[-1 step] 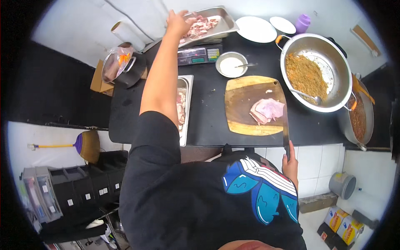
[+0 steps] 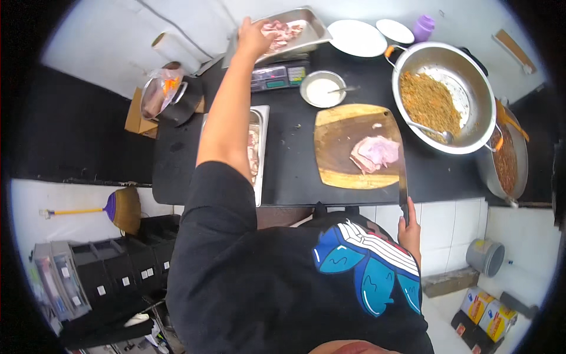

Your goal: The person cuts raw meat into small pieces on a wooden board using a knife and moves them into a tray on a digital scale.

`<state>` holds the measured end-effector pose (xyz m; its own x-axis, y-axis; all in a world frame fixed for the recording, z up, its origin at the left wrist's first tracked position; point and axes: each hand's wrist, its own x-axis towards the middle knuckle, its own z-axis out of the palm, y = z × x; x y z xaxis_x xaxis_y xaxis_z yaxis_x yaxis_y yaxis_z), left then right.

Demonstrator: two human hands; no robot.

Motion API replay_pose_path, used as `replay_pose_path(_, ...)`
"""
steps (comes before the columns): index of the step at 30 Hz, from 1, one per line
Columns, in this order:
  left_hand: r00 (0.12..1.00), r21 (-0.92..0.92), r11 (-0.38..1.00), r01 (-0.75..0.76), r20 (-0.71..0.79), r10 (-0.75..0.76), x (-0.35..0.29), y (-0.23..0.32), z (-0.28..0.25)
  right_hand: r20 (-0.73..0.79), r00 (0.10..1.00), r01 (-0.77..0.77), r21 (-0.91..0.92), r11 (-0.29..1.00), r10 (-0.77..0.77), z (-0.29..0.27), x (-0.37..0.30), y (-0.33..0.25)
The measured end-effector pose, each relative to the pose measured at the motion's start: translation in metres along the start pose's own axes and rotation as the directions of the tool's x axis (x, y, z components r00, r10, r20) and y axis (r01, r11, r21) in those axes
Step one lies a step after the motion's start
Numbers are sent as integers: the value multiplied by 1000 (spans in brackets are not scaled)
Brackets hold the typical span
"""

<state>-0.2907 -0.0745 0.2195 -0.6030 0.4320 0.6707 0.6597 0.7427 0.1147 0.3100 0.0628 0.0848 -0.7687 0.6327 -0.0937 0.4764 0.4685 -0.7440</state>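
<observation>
My left hand reaches into a metal tray, its fingers apart and touching small pieces of cut raw meat. The tray rests on a digital scale. My right hand grips a knife by its dark handle, the blade pointing away from me along the right edge of a wooden cutting board. A pale pink slab of raw meat lies on the board beside the blade. Under my left forearm is a second metal tray with meat, partly hidden.
Behind the board stands a bowl of white contents with a spoon. At right are a large pot of brownish filling and another pan. White plates and a purple bottle stand at the back; a dark pot is left.
My left hand has shifted slightly right and lower over the cut meat in the tray. The whole view has shifted a little. My right hand keeps the knife in the same place.
</observation>
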Motion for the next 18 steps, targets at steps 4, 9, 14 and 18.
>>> replay_pose_path(4, 820, -497, 868, 11, 501, 277, -92, 113, 48, 67, 943, -331, 114, 937, 325, -7, -19, 5)
replay_pose_path(9, 488, -677, 736, -8, 640, 593, -203, 228, 82, -15, 984, -177, 77, 981, 178, -5, -20, 25)
replay_pose_path(14, 419, -553, 833, -6, 755, 504, -221, 299, 105, -43, 978, -198, 117, 973, 204, -15, -18, 36)
replay_pose_path(18, 106, -408, 857, -314, 882, 459, -207, 336, 105, -102, 974, -188, 134, 973, 202, -18, -30, 47)
